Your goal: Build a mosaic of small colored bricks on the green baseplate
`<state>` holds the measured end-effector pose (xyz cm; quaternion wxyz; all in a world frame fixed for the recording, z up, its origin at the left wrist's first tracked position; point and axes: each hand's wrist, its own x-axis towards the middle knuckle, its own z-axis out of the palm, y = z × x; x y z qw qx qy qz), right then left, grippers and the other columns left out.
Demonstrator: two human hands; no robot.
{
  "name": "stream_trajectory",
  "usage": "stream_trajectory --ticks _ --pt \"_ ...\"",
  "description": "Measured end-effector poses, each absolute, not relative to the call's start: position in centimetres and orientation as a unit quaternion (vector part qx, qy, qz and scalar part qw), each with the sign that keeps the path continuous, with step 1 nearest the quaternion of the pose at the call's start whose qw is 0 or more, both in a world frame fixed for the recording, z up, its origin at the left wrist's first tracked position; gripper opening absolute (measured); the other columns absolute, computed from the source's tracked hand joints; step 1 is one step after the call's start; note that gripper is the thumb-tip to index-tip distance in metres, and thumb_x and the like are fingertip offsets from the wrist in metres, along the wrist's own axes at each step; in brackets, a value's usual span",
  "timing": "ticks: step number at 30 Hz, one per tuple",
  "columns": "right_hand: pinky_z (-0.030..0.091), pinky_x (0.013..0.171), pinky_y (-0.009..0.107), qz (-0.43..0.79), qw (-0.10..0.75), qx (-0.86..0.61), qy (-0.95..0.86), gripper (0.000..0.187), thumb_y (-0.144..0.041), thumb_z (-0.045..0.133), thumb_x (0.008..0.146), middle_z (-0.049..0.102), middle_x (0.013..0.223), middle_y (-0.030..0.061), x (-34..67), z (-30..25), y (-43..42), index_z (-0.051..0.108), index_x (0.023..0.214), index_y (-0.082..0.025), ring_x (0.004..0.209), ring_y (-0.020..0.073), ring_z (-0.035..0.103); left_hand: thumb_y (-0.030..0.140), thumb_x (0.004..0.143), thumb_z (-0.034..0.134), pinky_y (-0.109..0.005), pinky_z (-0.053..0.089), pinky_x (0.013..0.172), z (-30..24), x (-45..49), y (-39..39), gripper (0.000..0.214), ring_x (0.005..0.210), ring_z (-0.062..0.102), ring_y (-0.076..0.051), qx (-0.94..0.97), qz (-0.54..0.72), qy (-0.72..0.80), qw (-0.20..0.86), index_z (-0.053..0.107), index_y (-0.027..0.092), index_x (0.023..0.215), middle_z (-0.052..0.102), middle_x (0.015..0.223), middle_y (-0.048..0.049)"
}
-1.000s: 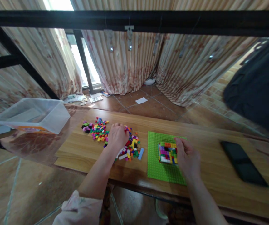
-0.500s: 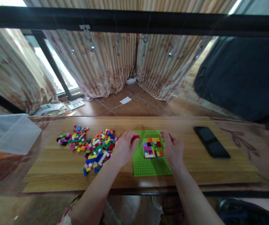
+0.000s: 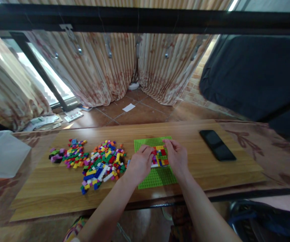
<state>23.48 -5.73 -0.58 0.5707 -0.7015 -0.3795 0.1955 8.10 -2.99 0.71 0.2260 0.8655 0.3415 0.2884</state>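
A square build of many-coloured toy bricks (image 3: 162, 155) sits on a green studded baseplate (image 3: 157, 179). My left hand (image 3: 140, 162) is closed at the build's left side, its thumb and fingertips pinching a small red brick (image 3: 153, 152) over that edge. Against the right side of the build rests my right hand (image 3: 177, 157), fingers curled together; whether anything is between them is hidden. Parts of the build's left and right edges are covered by my fingers.
Loose bricks lie in a large heap (image 3: 102, 164) and a smaller heap (image 3: 75, 153) left of the baseplate. A black phone (image 3: 217, 145) lies to the right on the wooden table (image 3: 54, 191). At far left stands a translucent plastic bin (image 3: 6, 156).
My left hand has brought the red brick rightward from beside the build to its left edge. My right hand has closed in on the right side. The camera view has shifted slightly.
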Motion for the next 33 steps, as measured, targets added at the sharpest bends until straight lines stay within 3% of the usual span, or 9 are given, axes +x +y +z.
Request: stream_trajectory --ticks 10,20,33 --pt "0.044 0.068 0.029 0.194 0.563 -0.705 -0.386 0.037 -0.046 0.051 0.082 0.069 0.075 0.0046 23.5 -0.4 -5.8 0.072 0.080 -0.016 0.072 0.0184 0.061 0.020 0.091 0.051 -0.033 0.050 0.087 -0.1 9.1 -3.3 0.018 0.093 0.062 -0.017 0.866 0.307 0.361 0.160 0.067 0.021 0.097 0.070 0.104 -0.0023" --pt "0.044 0.066 0.029 0.203 0.576 -0.691 -0.387 0.033 -0.043 0.053 0.081 0.068 0.071 0.0036 23.5 -0.5 -5.8 0.071 0.077 -0.016 0.068 0.0174 0.059 0.021 0.092 0.049 -0.035 0.050 0.087 -0.6 9.3 -3.5 0.019 0.095 0.062 -0.017 0.869 0.312 0.361 0.129 0.068 0.021 0.093 0.069 0.109 -0.0035" --pt "0.047 0.086 0.042 0.217 0.491 -0.715 -0.448 0.035 -0.028 0.059 0.070 0.070 0.101 0.0085 23.3 -1.4 -6.0 0.068 0.102 -0.018 0.091 0.0225 0.063 0.019 0.092 0.047 -0.036 0.050 0.087 -0.6 9.1 -3.5 0.021 0.096 0.060 -0.019 0.878 0.295 0.358 0.117 0.067 0.021 0.098 0.067 0.112 -0.0037"
